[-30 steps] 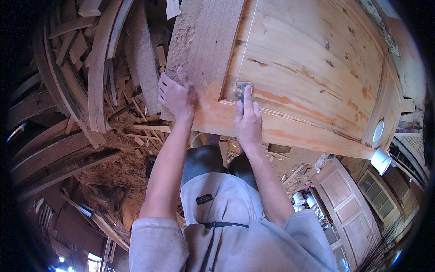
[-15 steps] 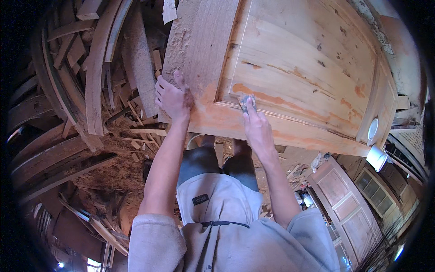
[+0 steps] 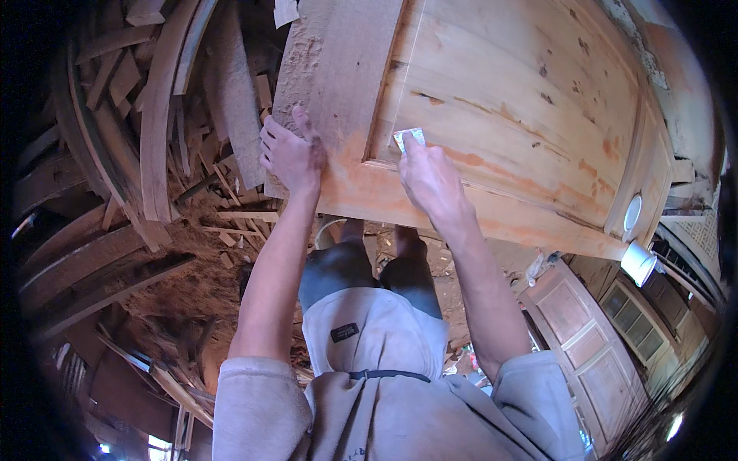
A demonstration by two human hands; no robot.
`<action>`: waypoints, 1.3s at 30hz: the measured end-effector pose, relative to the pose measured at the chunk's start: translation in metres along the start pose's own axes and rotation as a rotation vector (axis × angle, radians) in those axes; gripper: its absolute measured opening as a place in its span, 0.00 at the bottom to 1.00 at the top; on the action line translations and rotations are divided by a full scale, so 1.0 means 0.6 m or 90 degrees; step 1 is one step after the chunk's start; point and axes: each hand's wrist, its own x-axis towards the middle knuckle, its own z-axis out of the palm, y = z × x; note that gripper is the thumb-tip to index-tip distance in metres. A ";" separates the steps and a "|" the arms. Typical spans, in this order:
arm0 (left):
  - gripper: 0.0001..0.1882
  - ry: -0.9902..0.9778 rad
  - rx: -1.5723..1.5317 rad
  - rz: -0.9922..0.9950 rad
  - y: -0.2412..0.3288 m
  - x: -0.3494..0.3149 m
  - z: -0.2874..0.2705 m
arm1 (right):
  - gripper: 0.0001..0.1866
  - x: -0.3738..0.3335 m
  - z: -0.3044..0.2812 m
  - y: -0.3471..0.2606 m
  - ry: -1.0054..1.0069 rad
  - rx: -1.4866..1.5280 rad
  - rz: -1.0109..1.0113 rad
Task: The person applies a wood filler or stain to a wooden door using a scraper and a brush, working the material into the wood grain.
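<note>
A panelled wooden door (image 3: 342, 69) lies flat in front of me, with orange-brown filler smears near its mouldings. My left hand (image 3: 294, 157) grips its left edge near the close corner, fingers curled over the side and thumb on top. Between the fingers of my right hand (image 3: 434, 178) is a folded piece of sandpaper (image 3: 409, 137), whitish with printed marks. It rests on the near left corner of the recessed panel (image 3: 492, 84), beside the moulding; my hand hides part of it.
Offcuts and long boards (image 3: 161, 115) are heaped on the left over sawdust (image 3: 184, 288). On the right, a white cup (image 3: 638, 265) sits by the door's far corner, near a round white lid (image 3: 633, 215). Another panelled door (image 3: 584, 338) leans at lower right.
My right hand has moved up and slightly left with the sandpaper, from the near moulding onto the panel's corner. The left hand stays at the door's edge.
</note>
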 end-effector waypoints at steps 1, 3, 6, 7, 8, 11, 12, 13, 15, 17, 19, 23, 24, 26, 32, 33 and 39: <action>0.40 0.006 -0.002 -0.002 -0.002 0.000 0.000 | 0.13 -0.004 0.003 0.003 0.001 0.002 0.004; 0.40 0.003 0.002 -0.003 -0.003 0.000 0.003 | 0.13 -0.006 -0.001 0.010 -0.024 -0.031 -0.051; 0.39 0.003 0.010 -0.008 -0.007 0.001 0.004 | 0.15 -0.023 -0.009 0.027 -0.089 -0.013 -0.026; 0.39 0.003 0.015 -0.008 -0.008 0.001 0.004 | 0.15 -0.034 -0.018 0.033 -0.091 -0.016 -0.030; 0.39 0.004 0.017 -0.017 -0.006 -0.001 0.000 | 0.16 -0.049 -0.029 0.039 -0.092 0.009 -0.018; 0.39 -0.003 -0.003 -0.007 0.003 -0.005 -0.010 | 0.20 -0.060 -0.022 0.064 0.006 0.038 -0.044; 0.39 -0.002 0.001 -0.007 0.002 -0.002 -0.009 | 0.22 -0.057 -0.009 0.072 0.117 0.044 -0.080; 0.39 0.000 0.005 -0.006 0.001 0.000 -0.008 | 0.22 -0.053 0.009 0.075 0.114 0.044 -0.083; 0.39 0.007 0.009 -0.003 -0.003 0.001 0.000 | 0.24 -0.043 0.042 0.068 0.162 0.054 -0.089; 0.39 0.014 0.017 0.000 -0.004 0.001 0.002 | 0.24 -0.044 0.058 0.052 0.137 0.037 -0.030; 0.39 0.010 0.000 0.001 0.001 0.001 -0.002 | 0.23 -0.048 0.061 0.047 0.112 0.020 0.032; 0.39 0.014 -0.002 -0.004 -0.004 0.000 -0.002 | 0.23 -0.065 0.054 0.071 0.078 -0.069 0.047; 0.39 0.020 0.003 -0.001 -0.010 0.000 0.001 | 0.23 -0.068 0.049 0.083 0.063 -0.072 0.032; 0.39 0.029 0.004 -0.002 -0.008 -0.001 -0.001 | 0.22 -0.079 0.020 0.106 0.054 -0.069 0.015; 0.39 0.014 0.001 -0.001 -0.001 -0.001 -0.002 | 0.17 -0.030 -0.053 0.043 -0.015 -0.111 -0.137; 0.39 0.014 0.005 0.000 -0.002 -0.001 -0.001 | 0.16 -0.017 -0.052 0.034 -0.067 -0.180 -0.157; 0.39 0.004 0.001 0.002 0.002 -0.002 -0.006 | 0.12 -0.008 -0.071 0.072 -0.115 -0.243 -0.160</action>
